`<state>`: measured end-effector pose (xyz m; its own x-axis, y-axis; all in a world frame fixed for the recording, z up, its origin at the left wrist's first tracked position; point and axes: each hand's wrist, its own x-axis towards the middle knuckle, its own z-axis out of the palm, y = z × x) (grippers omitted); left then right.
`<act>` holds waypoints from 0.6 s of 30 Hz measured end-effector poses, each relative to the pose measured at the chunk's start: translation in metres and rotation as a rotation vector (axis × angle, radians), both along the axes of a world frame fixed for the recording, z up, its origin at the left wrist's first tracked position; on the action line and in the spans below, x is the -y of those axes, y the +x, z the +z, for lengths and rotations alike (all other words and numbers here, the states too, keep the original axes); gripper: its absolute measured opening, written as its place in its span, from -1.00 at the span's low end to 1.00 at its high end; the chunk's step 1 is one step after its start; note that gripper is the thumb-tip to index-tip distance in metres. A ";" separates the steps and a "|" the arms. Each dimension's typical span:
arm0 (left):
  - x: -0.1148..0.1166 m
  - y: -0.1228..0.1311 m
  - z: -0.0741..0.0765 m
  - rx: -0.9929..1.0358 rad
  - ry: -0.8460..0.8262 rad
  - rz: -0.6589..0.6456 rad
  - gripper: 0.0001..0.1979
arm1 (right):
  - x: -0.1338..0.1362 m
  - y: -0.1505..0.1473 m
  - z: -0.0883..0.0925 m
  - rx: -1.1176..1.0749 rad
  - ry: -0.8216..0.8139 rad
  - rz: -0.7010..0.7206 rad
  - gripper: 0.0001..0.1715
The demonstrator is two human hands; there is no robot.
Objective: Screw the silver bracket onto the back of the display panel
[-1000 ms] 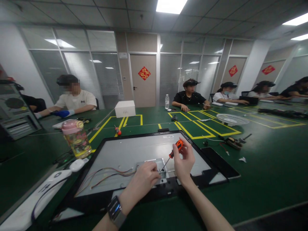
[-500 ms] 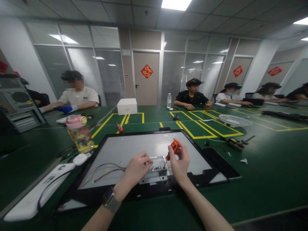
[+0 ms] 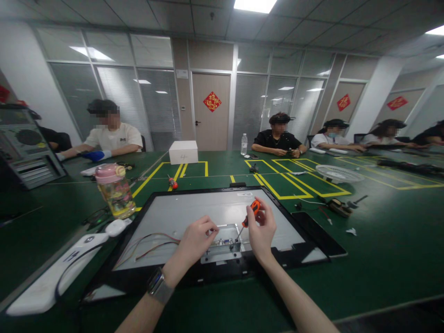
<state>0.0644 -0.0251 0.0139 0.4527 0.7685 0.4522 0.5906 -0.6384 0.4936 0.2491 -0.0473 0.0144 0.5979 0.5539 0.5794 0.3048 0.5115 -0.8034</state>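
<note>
A flat panel with a black frame and grey back [image 3: 208, 208] lies on the green table. Near its front edge sits a metal bracket [image 3: 222, 256] with a small circuit board and connectors. My right hand [image 3: 262, 226] grips an orange and black screwdriver [image 3: 255, 206], tilted, its tip down at the bracket's right part. My left hand [image 3: 197, 238], wearing a watch, hovers at the bracket's left side with thumb and fingertips pinched together; what they hold, if anything, is too small to make out. Thin wires [image 3: 149, 243] run from beneath my left hand across the panel.
Left of the panel are a pink-lidded bottle [image 3: 113, 192], a white power bank-like case [image 3: 52, 273] and a cable. A white box [image 3: 183, 152] and a red-handled tool [image 3: 173, 183] stand beyond. A dark flat slab [image 3: 321, 233] lies right. Several people sit across the table.
My right hand and the screwdriver have shifted slightly right. My left hand has moved a little left and up. Across the table, a person's hands have come together around a small dark object.
</note>
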 end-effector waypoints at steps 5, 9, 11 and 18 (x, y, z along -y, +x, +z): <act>0.000 0.000 0.000 -0.001 0.001 0.001 -0.83 | -0.001 0.000 0.000 0.021 0.004 -0.030 -0.62; 0.001 0.001 0.002 -0.009 -0.002 -0.006 -0.83 | 0.000 0.000 0.000 0.008 0.009 -0.031 -0.63; 0.001 0.001 0.002 -0.014 -0.004 -0.010 -0.83 | 0.000 0.000 0.000 0.009 0.005 -0.031 -0.62; 0.001 0.001 0.000 -0.046 -0.006 -0.006 -0.83 | -0.001 0.001 -0.001 0.067 0.039 -0.064 -0.64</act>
